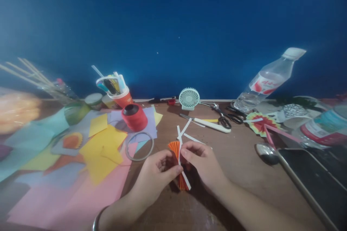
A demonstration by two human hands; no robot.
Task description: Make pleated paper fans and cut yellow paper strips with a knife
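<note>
Both my hands meet over the brown table [238,166] near its front middle. My left hand [155,177] and my right hand [202,162] pinch a pleated orange paper fan [175,149] between fingers and thumbs. A narrow white paper strip [179,148] runs across the fold and sticks out above and below my fingers. Two more white strips [189,137] lie on the table just behind the fan. The middle of the fan is hidden by my fingers.
Coloured paper sheets [103,151] cover the left side, with a red thread spool [135,116], a clear tape ring [139,146] and a cup of pens [119,92]. Behind are a small fan [189,98], scissors [225,117], a white knife [208,123], a tilted bottle [267,79]. A spoon [267,153] and phone [314,177] lie right.
</note>
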